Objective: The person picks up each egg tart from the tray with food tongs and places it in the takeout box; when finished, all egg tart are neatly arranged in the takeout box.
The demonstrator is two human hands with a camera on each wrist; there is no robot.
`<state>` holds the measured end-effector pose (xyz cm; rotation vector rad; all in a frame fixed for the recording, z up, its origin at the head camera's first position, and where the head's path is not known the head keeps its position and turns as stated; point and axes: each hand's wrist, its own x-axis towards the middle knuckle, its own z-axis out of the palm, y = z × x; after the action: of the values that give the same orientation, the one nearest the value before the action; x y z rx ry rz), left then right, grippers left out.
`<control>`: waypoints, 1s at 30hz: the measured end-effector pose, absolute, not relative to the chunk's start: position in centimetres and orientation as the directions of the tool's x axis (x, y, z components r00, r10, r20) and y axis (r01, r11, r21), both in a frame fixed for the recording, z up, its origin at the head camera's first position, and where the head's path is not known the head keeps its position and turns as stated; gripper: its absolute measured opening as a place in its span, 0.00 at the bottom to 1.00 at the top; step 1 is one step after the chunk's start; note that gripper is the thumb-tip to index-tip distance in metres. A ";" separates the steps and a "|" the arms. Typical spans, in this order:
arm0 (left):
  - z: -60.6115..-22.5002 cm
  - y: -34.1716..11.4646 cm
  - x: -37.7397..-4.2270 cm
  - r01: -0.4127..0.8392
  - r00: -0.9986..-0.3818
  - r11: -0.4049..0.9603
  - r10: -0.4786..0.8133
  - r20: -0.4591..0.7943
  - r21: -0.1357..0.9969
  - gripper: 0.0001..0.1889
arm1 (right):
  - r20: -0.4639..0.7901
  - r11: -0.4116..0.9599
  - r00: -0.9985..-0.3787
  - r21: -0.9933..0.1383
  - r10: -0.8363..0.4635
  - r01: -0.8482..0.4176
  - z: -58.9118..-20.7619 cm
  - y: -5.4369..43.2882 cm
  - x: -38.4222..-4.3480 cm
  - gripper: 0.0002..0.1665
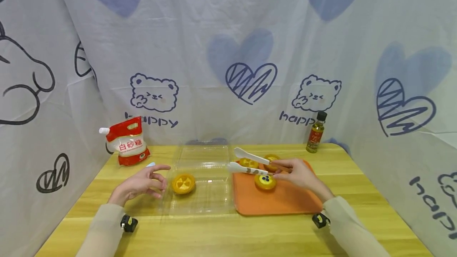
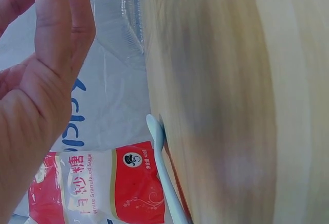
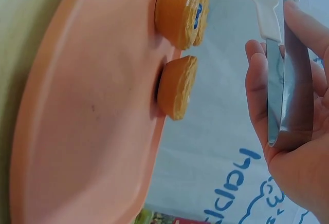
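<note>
My right hand (image 1: 298,173) holds a pair of metal tongs (image 3: 297,90) with white tips, spread apart above the orange tray (image 1: 285,203). Nothing is between the tips. On the tray sit a blueberry-topped egg tart (image 1: 265,182) and two more tarts, one of them a tart with a patterned top (image 1: 248,163), partly behind the tongs. Another patterned tart (image 1: 183,184) rests in the left part of an opened clear plastic box (image 1: 210,201). Beside that box's left edge, my left hand (image 1: 144,183) hovers with loosely bent fingers and holds nothing.
A red and white bag of white sugar (image 1: 132,144) stands at the back left. A pale blue utensil (image 2: 163,170) lies near it, partly behind my left hand in the head view. An oil bottle (image 1: 315,135) stands at the back right, before a printed cloth.
</note>
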<state>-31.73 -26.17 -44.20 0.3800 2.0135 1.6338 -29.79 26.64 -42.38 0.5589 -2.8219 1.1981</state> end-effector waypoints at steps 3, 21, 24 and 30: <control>-44.2 -26.1 -31.8 -0.108 -0.828 0.236 0.517 -0.219 0.966 0.41 | 0.161 0.643 -0.937 -0.690 -0.311 -0.332 -42.5 27.3 -29.8 0.30; -44.0 -26.1 -32.0 -0.108 -0.835 0.247 0.503 -0.223 0.963 0.40 | 0.127 0.701 -0.951 -0.649 -0.282 -0.294 -42.6 31.0 -28.8 0.32; -44.1 -26.2 -32.0 -0.108 -0.834 0.249 0.504 -0.223 0.963 0.40 | 0.113 0.707 -0.957 -0.652 -0.267 -0.274 -42.6 31.4 -28.7 0.31; -44.1 -26.2 -31.8 -0.109 -0.834 0.247 0.504 -0.224 0.963 0.40 | 0.102 0.689 -0.942 -0.658 -0.319 -0.304 -43.0 32.6 -28.5 0.31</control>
<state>-31.75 -26.22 -44.14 0.3587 2.0281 1.6265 -28.52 32.57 -42.95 0.5360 -2.9054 1.1255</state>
